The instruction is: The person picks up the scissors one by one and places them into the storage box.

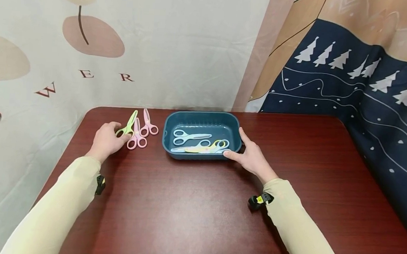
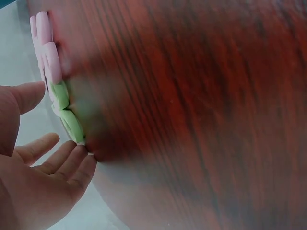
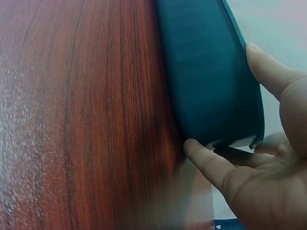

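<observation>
On the table's left side, green-handled scissors (image 1: 131,123) lie beside pink scissors (image 1: 137,134), with another pink pair (image 1: 147,117) just behind. My left hand (image 1: 106,140) reaches around the green handles, thumb apart from the fingers. The left wrist view shows its fingertips close by the green loops (image 2: 73,127); whether they touch is unclear. At the table's middle stands a dark teal box (image 1: 198,156) holding several scissors, among them a pale blue pair (image 1: 192,136) and a yellow one. My right hand (image 1: 252,157) grips its right end, thumb against the rim and fingers around the corner.
The reddish-brown wooden table (image 1: 184,211) extends in front of the box and to its right. Behind its far edge hangs a pale printed cloth (image 1: 179,63). A dark blue cloth with white trees (image 1: 332,84) hangs at the right.
</observation>
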Available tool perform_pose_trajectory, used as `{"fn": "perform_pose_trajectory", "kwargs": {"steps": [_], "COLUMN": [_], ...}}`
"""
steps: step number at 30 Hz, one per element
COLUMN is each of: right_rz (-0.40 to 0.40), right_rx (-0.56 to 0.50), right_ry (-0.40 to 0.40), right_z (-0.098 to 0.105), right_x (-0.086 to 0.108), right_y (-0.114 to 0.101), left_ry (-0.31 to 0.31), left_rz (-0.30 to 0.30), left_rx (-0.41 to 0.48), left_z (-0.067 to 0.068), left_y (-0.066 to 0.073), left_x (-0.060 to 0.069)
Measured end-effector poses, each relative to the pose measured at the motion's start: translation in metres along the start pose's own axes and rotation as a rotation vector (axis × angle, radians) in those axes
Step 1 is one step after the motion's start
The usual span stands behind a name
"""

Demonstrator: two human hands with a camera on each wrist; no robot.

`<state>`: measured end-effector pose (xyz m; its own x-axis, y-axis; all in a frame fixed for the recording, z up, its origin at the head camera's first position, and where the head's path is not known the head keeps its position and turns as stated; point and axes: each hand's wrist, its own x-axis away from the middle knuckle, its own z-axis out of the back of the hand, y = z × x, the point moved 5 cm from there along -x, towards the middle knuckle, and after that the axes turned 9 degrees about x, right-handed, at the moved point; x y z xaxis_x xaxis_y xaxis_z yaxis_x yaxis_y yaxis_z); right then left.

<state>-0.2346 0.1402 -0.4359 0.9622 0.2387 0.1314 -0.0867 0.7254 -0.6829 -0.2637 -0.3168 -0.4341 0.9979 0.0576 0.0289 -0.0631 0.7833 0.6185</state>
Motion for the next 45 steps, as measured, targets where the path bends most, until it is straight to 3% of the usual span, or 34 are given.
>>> {"fn": "perform_pose_trajectory", "kwargs": {"steps": [15,35,45], "right_rz": [-0.006,0.009,0.017], "right_rx": [0.004,0.027,0.021], "right_ry": [0.005,0.018,0.018], "right_z": [-0.001,0.000,0.000], "right_x": [0.000,0.001,0.002], "right_y": [0.001,0.001,-0.001], "left_ry": [0.011,-0.001,0.008], "left_rz": [0.011,0.074,0.049], "left_rx": [-0.082,-0.056,-0.112], "left_z": [-0.004,-0.001,-0.002], "left_y": [-0.006,-0.011,-0.009], "left_x": [-0.002,-0.004,-0.007]}}
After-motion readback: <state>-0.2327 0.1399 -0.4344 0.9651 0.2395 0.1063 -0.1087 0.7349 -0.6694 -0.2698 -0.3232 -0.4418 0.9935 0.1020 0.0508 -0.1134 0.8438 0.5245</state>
